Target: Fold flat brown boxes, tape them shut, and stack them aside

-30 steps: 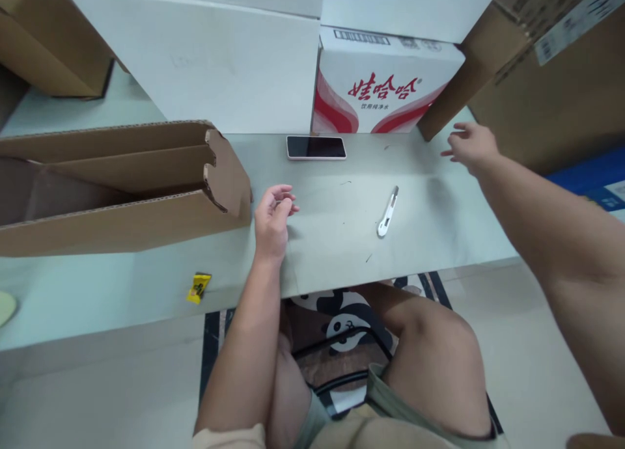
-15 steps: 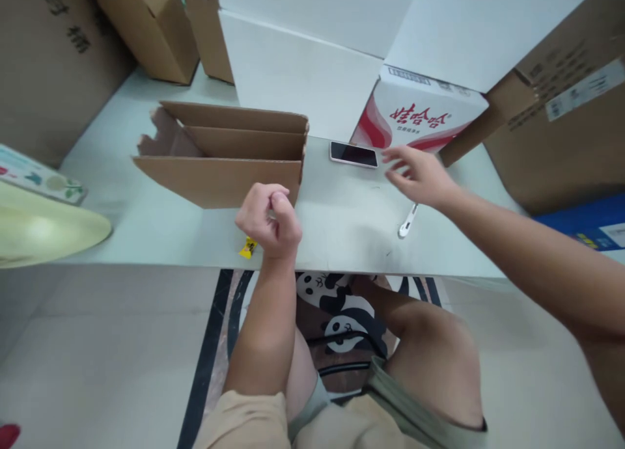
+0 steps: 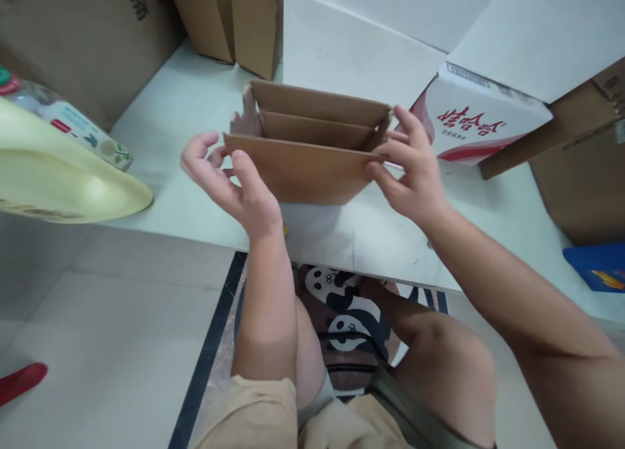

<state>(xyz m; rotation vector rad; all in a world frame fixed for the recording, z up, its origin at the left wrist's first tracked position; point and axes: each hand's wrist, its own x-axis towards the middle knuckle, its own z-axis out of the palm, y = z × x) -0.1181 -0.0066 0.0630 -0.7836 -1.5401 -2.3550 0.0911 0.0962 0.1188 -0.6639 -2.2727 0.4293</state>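
Note:
An open-topped brown cardboard box with an inner divider stands on the white tabletop. My left hand is at its left corner, thumb against the front panel and fingers curled around the notched end. At the other end, my right hand pinches the right edge between thumb and fingers. Behind the right hand the phone is almost wholly covered. A sliver of a yellow wrapper shows beside my left wrist.
A pale yellow jug and a printed carton lie at the left. Brown cardboard boxes stand behind. A white and red carton is at the back right, with a blue box near the right edge.
My left hand has opened from a fist and taken the box's left end. My right hand has moved left from beside the phone onto the box's right edge. The view has shifted.

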